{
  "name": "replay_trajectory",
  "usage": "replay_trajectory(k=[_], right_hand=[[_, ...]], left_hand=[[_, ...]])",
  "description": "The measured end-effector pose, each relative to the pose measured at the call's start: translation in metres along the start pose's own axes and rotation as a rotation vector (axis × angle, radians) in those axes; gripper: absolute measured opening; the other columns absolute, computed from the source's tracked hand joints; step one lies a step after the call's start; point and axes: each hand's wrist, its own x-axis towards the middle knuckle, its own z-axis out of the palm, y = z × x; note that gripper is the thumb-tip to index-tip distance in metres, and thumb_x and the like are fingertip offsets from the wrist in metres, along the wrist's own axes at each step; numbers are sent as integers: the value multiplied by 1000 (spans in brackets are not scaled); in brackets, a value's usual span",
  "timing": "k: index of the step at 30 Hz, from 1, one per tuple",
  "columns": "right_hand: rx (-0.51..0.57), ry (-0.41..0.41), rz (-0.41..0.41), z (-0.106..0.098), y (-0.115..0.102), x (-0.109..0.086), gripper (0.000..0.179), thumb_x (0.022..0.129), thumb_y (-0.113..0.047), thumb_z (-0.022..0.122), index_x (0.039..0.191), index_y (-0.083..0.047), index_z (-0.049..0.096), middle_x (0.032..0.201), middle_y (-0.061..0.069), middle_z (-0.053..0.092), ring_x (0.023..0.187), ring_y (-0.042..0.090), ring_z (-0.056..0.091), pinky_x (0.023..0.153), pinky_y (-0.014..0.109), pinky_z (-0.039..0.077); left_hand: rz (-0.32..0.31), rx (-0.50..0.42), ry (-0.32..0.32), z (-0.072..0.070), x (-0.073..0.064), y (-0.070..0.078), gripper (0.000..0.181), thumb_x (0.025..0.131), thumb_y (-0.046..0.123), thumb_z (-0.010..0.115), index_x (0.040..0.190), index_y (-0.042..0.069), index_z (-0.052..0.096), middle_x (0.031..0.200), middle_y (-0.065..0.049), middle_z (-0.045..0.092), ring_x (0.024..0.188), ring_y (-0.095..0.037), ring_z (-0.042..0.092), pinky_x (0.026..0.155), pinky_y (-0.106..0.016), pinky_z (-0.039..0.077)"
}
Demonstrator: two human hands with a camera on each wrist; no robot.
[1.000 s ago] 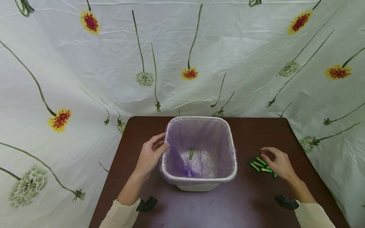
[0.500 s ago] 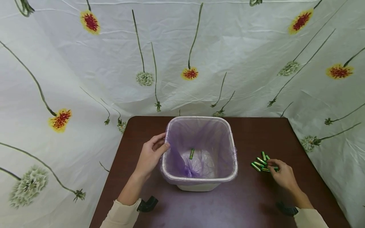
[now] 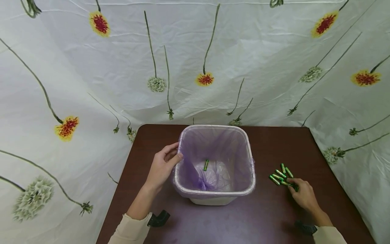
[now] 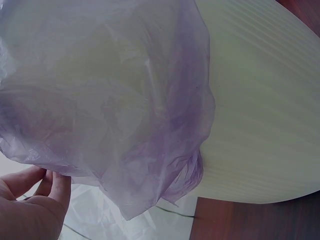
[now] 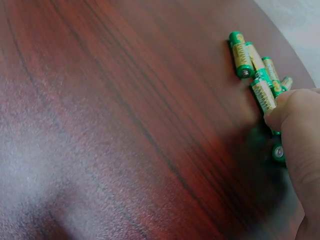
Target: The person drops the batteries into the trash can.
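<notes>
A pale plastic bin (image 3: pixel 210 201) stands mid-table, lined with a translucent purple bag (image 3: pixel 214 140) folded over its rim. My left hand (image 3: pixel 160 171) grips the bin's left rim, thumb on top and fingers outside; the left wrist view shows its fingers at the bag (image 4: pixel 115 100). One green battery (image 3: pixel 206 165) lies on the bin's floor. To the right, several green-and-gold batteries (image 3: pixel 280 173) lie in a loose cluster. My right hand (image 3: pixel 305 196) is at the cluster's near side, a battery (image 3: pixel 295 186) between thumb and fingers, partly hidden. Its thumb overlaps another battery (image 5: pixel 263 96) in the right wrist view.
The dark wooden table (image 3: pixel 259 220) reaches back to a white cloth (image 3: pixel 189 61) printed with flowers, which hangs behind and on both sides. Each wrist wears a black band, such as the left wristband (image 3: pixel 159 219).
My right hand has moved nearer to me along the cluster, uncovering batteries at its far end, and a battery has shifted with its fingers. The left hand keeps its grip on the rim.
</notes>
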Motion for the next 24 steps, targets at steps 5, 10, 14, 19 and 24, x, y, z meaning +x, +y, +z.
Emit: replay_trajectory(k=[5,10,14,19,24], right_hand=[[-21,25,-29,3,2,0,22,87,7,75,108,3,72,111,29,66,100,51,58,76,65,47],[-21,44,-63,5,4,0,22,86,8,76,107,2,73,108,27,66,96,48,60,75,64,48],[-24,63,-78,6,5,-1,23,85,8,77,106,1,74,106,23,67,92,43,61,72,60,49],[-18,102,-89,4,2,0,22,85,10,77,106,1,74,101,18,68,83,31,61,65,45,49],[-14,116,-107,-1,-3,5,21,88,10,75,106,1,73,94,10,66,76,18,57,56,31,46]], left_hand=[[1,3,2,0,0,-1,48,97,3,68,143,-4,56,128,-22,63,114,-24,63,89,-26,55],[7,-1,4,1,0,0,47,97,2,68,142,-4,56,128,-22,63,113,-23,63,89,-26,55],[4,-3,2,0,0,0,47,97,3,68,143,-5,56,128,-22,62,112,-23,64,89,-26,55],[3,-5,-2,0,0,-1,48,97,3,68,143,-4,56,129,-21,62,113,-25,63,90,-26,55],[2,-13,-4,-1,0,-1,49,97,4,69,143,-5,55,131,-22,62,115,-26,62,90,-26,55]])
